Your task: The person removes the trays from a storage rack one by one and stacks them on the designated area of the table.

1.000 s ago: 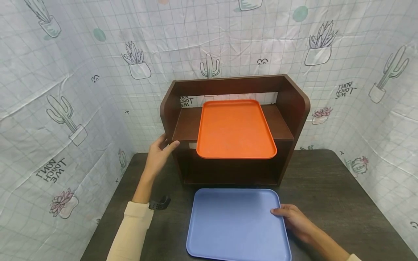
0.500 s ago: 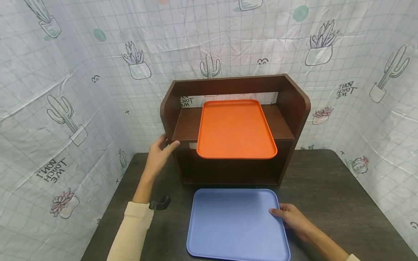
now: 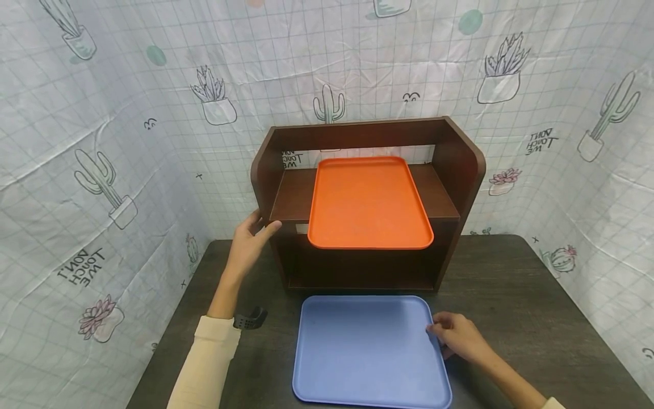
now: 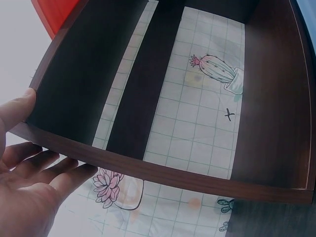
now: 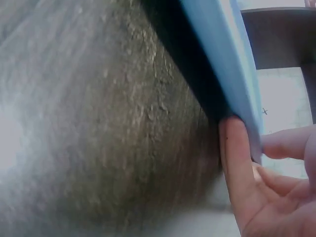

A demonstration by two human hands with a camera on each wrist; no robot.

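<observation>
A dark brown two-tier shelf [image 3: 352, 272] stands at the back of the table. My left hand [image 3: 247, 244] holds its left side panel, thumb at the front edge and fingers along the outer face, as the left wrist view shows. On the upper tier lies an orange tray [image 3: 370, 204], its near end jutting out past the shelf front. A blue tray [image 3: 370, 352] lies flat before the shelf. Its right rim is pinched by my right hand [image 3: 460, 338]; in the right wrist view a finger [image 5: 236, 148] reaches below the rim, with the thumb on the other side.
The dark wooden table [image 3: 511, 295] carries everything. A patterned cloth [image 3: 388, 68] with cactus drawings hangs behind and along both sides. A black wrist strap [image 3: 250, 319] is on the left arm. The shelf's lower tier opens directly behind the blue tray.
The blue tray's right side has shifted slightly left, straightening the tray. My right hand has moved a little up along the rim, its thumb drawn back to the edge. The left hand stays put.
</observation>
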